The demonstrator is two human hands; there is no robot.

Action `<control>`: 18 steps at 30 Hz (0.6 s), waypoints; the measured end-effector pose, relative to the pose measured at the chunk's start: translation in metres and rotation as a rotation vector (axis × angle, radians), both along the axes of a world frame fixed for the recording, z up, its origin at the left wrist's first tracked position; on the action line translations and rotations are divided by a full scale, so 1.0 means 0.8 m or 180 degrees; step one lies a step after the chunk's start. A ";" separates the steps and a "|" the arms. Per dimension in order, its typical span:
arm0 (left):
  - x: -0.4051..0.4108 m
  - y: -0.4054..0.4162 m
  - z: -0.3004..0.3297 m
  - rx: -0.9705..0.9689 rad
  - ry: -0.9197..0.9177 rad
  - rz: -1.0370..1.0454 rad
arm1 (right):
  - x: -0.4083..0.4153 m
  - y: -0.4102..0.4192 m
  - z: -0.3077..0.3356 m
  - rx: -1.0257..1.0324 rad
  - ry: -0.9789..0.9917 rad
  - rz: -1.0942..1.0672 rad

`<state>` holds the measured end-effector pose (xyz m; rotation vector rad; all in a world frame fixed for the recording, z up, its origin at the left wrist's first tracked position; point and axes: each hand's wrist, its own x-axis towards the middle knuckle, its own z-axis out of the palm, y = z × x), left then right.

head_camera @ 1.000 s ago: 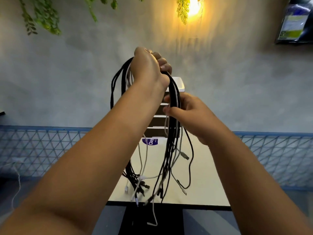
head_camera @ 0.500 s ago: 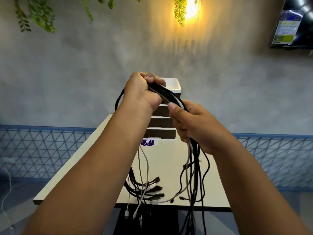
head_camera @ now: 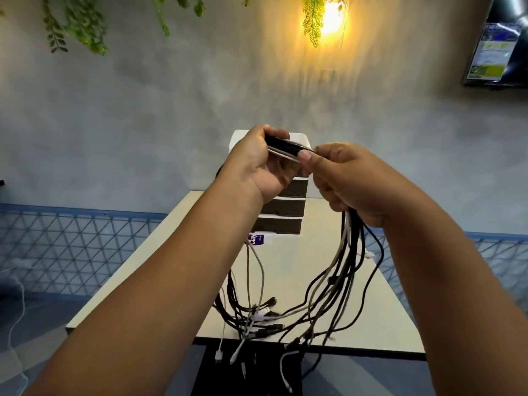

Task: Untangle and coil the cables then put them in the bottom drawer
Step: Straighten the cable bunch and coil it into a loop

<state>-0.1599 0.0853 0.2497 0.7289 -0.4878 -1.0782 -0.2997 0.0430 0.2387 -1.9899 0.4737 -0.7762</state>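
Black-white cables bunched, tangled; left hand, right hand grip bundle.

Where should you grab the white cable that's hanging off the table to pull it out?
Best guess: pinch the white cable near its loose plug end, coming from below the table edge. That end dangles free, while higher up it disappears into the cables both hands hold.
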 end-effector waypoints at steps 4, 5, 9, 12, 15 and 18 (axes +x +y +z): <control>0.019 0.013 -0.021 -0.0146 0.0145 -0.0454 | 0.010 0.001 0.011 -0.0293 0.0231 -0.0110; 0.021 0.015 -0.027 -0.0173 0.0089 -0.0463 | 0.013 0.001 0.015 -0.0308 0.0263 -0.0099; 0.030 0.047 -0.051 0.0042 -0.0661 -0.0775 | 0.023 0.001 0.028 -0.0308 0.0304 -0.0189; 0.040 0.096 -0.069 0.0302 -0.1823 -0.0417 | 0.024 -0.007 0.035 -0.0367 0.0348 -0.0274; 0.044 0.127 -0.074 -0.0176 -0.2451 0.0968 | 0.022 -0.004 0.042 -0.0478 0.0474 -0.0226; 0.046 0.113 -0.063 0.0633 -0.4084 0.2074 | 0.026 0.012 0.051 -0.0735 0.0599 -0.0161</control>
